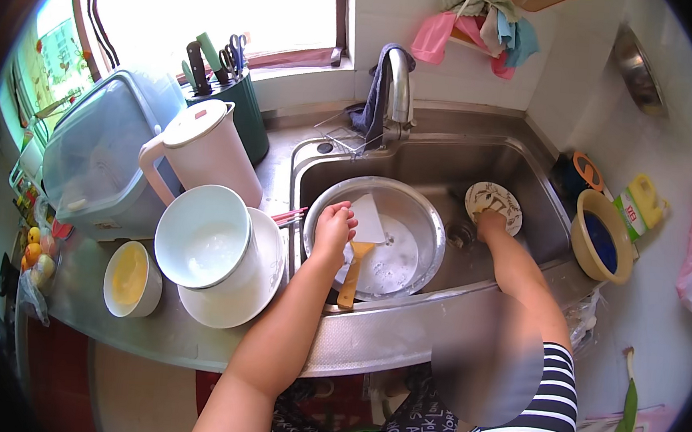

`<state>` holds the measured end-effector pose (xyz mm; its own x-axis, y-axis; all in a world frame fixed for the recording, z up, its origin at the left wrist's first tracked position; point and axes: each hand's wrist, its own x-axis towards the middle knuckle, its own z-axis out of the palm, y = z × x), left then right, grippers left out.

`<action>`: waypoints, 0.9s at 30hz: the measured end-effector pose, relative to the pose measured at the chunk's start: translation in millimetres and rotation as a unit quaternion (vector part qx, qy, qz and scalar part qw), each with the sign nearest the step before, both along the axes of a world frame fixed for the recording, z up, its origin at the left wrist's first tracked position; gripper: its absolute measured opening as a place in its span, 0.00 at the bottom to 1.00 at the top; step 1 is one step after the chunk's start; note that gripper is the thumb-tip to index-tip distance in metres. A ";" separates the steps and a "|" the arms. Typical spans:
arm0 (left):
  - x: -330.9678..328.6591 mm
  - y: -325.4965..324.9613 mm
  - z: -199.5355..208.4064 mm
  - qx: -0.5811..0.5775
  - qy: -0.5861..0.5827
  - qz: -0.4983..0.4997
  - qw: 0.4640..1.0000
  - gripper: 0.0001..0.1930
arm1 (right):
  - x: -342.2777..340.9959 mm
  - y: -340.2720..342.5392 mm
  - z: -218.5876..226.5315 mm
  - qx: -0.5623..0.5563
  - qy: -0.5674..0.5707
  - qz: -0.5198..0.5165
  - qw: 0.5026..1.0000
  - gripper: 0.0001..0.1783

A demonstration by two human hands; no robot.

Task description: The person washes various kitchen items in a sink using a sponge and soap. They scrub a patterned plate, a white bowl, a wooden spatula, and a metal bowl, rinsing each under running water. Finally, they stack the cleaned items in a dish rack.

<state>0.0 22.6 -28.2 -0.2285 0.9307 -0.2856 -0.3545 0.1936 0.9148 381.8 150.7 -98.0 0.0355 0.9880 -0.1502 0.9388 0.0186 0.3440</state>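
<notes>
My right hand (488, 218) is down in the right part of the sink, gripping a small white plate (510, 203) with a dark leafy pattern; its fingers are partly hidden. My left hand (334, 230) hovers by the left rim of a round metal basin (436, 237), fingers curled in and nothing visible in them. The basin holds foamy, cloudy water (395, 263). A spatula with a white blade and a wooden handle (349, 284) leans in it, handle over the near rim.
Left counter: stacked white bowls (204, 230) on a white plate (231, 311), a bowl with yellow inside (129, 277), pink kettle (214, 155), knife block (245, 109), lidded bin (114, 152). A cloth (374, 98) hangs on the faucet (399, 95). Right: tan bowl (581, 240), yellow jug (644, 205).
</notes>
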 end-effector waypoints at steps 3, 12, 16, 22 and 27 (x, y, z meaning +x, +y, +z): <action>-2.7 0.1 -1.3 0.004 -0.007 -0.007 1.000 0.13 | -9.7 9.8 -2.0 0.016 -0.004 -0.007 1.000 0.18; 2.8 0.3 1.2 0.025 -0.002 -0.072 0.997 0.17 | -7.0 -28.7 114.6 0.187 0.376 0.008 0.908 0.19; 4.2 -4.1 7.5 -0.002 -0.074 -0.178 0.981 0.28 | -63.5 -102.0 177.7 0.253 0.381 0.201 0.866 0.19; 0.8 -24.3 44.0 0.040 -0.293 -0.357 0.886 0.43 | -136.4 -185.0 179.6 0.241 0.266 0.427 0.830 0.12; -5.8 -20.4 23.5 0.036 -0.172 -0.249 0.953 0.30 | -157.0 -174.6 155.2 0.192 0.255 0.514 0.796 0.16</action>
<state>-5.8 2.2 -4.6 0.3414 0.9194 -0.1952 -0.5158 0.3568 0.7789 224.9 -23.9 57.2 -0.7896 0.4330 0.4347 0.5157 0.8523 0.0879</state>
